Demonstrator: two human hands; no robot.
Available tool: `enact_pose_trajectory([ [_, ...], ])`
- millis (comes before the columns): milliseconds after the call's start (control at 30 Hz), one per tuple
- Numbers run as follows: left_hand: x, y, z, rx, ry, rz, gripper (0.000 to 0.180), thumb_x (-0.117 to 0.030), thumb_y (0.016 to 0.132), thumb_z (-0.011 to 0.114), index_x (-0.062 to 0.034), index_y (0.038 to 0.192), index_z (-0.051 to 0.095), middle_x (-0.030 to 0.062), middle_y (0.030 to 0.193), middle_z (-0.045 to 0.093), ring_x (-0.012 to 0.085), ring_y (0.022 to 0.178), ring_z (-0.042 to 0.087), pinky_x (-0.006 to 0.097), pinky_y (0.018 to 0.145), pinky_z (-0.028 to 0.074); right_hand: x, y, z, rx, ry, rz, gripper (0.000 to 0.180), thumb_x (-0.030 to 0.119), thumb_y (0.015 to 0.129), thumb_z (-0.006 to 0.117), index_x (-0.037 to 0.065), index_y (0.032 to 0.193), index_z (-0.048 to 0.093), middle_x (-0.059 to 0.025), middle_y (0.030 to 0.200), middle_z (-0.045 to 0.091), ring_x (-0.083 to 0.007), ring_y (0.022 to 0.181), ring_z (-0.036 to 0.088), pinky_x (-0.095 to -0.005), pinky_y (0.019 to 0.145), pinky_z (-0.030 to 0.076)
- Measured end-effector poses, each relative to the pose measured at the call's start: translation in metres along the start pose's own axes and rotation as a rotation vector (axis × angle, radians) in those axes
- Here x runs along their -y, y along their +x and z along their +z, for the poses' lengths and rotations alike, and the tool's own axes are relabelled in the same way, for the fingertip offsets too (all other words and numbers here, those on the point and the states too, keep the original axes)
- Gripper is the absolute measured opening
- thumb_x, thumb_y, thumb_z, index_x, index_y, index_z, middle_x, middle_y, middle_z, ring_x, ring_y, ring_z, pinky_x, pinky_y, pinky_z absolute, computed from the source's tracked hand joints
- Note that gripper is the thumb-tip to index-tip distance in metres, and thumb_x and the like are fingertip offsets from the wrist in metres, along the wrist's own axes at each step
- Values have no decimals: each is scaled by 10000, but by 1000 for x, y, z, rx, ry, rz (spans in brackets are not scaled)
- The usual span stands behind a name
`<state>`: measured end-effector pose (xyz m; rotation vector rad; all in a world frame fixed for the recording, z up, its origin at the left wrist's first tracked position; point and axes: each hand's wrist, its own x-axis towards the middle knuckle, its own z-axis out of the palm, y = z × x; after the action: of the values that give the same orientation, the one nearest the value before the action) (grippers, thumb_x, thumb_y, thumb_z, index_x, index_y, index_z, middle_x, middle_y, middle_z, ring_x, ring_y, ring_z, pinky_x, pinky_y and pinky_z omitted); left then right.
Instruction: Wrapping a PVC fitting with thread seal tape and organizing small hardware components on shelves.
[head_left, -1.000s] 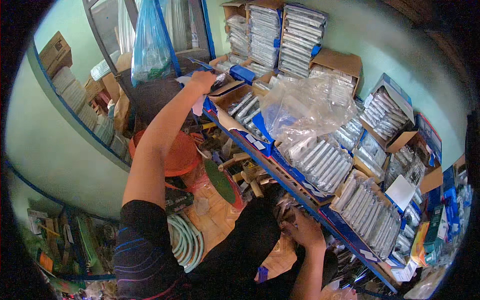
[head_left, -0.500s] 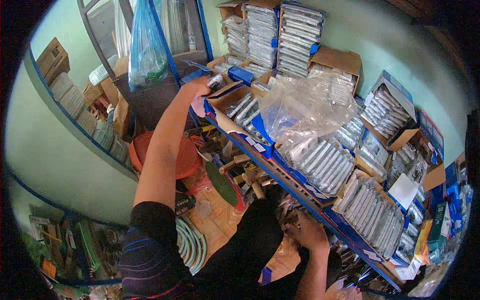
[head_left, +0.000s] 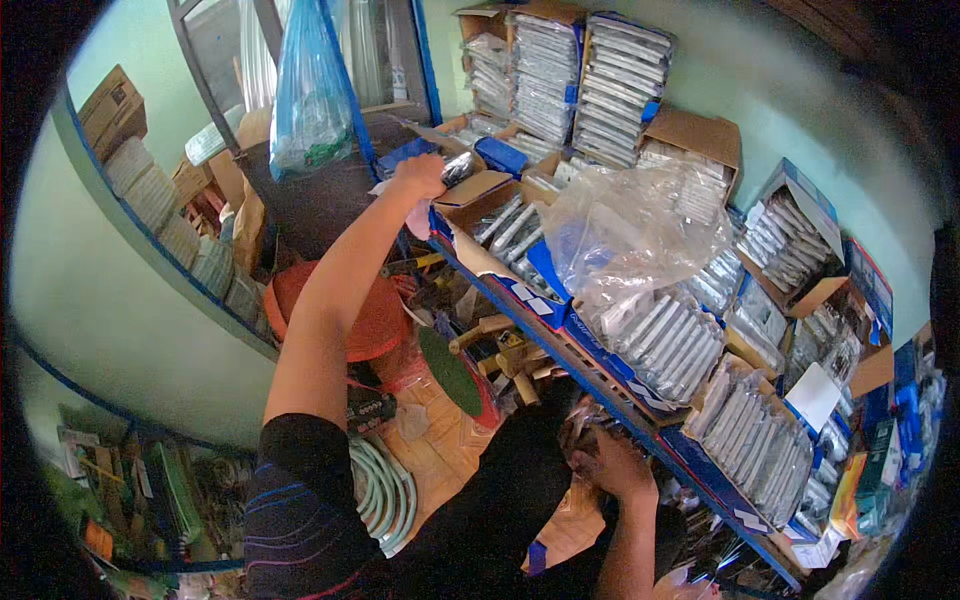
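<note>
My left hand (head_left: 420, 178) reaches to the far left end of the shelf, at an open carton with blue flaps (head_left: 405, 155). Its fingers are mostly hidden; shiny clear-wrapped packets (head_left: 457, 168) lie right beside them. Below the wrist hangs a pale pink scrap (head_left: 420, 214). Low in front of the shelf, by my dark-clothed leg, my right hand (head_left: 612, 465) is closed with curled fingers. A dark, partly shiny bundle (head_left: 580, 430) shows at its fingertips, too shadowed to name.
Open cartons of clear-wrapped silvery packets (head_left: 665, 345) line the blue-edged shelf (head_left: 600, 385). A crumpled plastic bag (head_left: 635, 235) covers some. Left of it stand a red-orange round tub (head_left: 340, 310), wooden-handled tools (head_left: 485, 332) and a coiled pale green hose (head_left: 380, 495). A blue bag (head_left: 310, 100) hangs behind.
The view has shifted, so the shelf sits farther right in the picture. My left hand stays at the far carton, and a flap beside it has tipped. My right hand has hardly moved.
</note>
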<state>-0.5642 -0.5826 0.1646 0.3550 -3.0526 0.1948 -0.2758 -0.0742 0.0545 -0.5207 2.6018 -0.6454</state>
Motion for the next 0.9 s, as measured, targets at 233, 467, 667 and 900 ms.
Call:
enact_pose_trajectory([
  [233,-4,-11,-2,-160,106,51,293,-117,805,684,-62,1091,718,205,1149,718,364,1076,708,491,911,563,-16,4,19,-82,-5,-48,553,363,883,728,26,1293,572,-255,1188,662,-453,1123,622,-497,953,497],
  [467,13,8,20,-75,29,105,485,-56,844,671,-89,1318,578,203,1227,683,387,1135,672,474,958,536,-29,2,22,-107,31,-84,573,363,881,733,37,1325,571,-231,1172,683,-422,1083,654,-488,926,512],
  [667,32,-18,11,14,-535,354,528,-61,875,703,-135,1333,451,219,1310,604,405,1246,576,473,1006,466,-8,-5,7,4,38,-30,575,443,924,667,78,1351,544,-250,1204,662,-454,1160,601,-525,978,501],
  [900,33,-16,5,-85,-259,569,273,-190,906,741,-188,1142,605,133,1276,617,374,1271,536,478,991,481,-14,-8,7,-62,-15,-26,591,337,885,726,35,1360,545,-245,1163,678,-433,1079,643,-487,924,510],
])
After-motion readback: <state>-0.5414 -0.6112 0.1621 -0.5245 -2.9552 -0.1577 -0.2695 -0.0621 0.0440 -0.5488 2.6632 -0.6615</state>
